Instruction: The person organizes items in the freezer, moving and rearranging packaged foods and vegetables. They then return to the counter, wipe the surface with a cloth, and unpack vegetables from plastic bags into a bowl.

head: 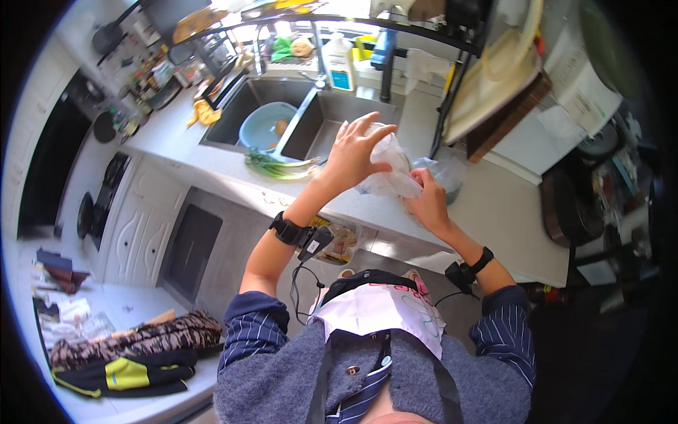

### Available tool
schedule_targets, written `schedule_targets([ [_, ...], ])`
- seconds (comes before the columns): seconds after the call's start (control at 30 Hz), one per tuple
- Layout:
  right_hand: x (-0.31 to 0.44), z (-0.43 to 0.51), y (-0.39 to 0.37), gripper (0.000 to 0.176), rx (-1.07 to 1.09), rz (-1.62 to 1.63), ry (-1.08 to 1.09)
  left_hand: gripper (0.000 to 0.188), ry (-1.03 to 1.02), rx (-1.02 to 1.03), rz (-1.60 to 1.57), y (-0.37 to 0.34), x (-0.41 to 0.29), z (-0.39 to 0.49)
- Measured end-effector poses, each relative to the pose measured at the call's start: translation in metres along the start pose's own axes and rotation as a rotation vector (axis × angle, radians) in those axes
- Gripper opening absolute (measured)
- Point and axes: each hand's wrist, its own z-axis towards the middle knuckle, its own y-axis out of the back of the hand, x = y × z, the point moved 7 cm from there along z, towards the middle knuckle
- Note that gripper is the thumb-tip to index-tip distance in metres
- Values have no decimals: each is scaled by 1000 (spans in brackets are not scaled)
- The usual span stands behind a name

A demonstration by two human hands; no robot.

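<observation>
A crumpled translucent plastic bag (pixel 391 167) is raised over the counter, in front of the right sink basin. My right hand (pixel 430 204) pinches the bag's lower right edge. Spread wide, the fingers of my left hand (pixel 354 153) lie along the bag's left side, with the thumb across its front. What the bag holds, if anything, cannot be made out. A second clear plastic bag (pixel 447 175) lies on the counter behind my right hand. Left of my left wrist, a bunch of green onions (pixel 280 165) lies along the sink's front edge.
A pale blue basin (pixel 262 124) with water and yellowish pieces stands in the left sink basin (pixel 225 132). A white bottle (pixel 339 61) is behind the faucet (pixel 318 79). Cutting boards (pixel 503 106) lean at right. Below the counter edge is an open bin (pixel 341 244).
</observation>
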Motion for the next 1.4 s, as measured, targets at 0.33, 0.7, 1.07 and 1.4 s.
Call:
schedule_targets([
  [0.33,8,12,-55,42,224,-58,220,13,574,-171,-830,-1,120,-58],
  [0.7,24,55,-72,20,245,322,-146,17,579,-211,-861,17,90,-50],
  [1.07,15,56,-74,24,306,332,-149,15,606,14,-997,-30,97,-72],
  [1.4,39,55,-50,19,63,232,133,21,828,110,-1630,-48,92,-80],
])
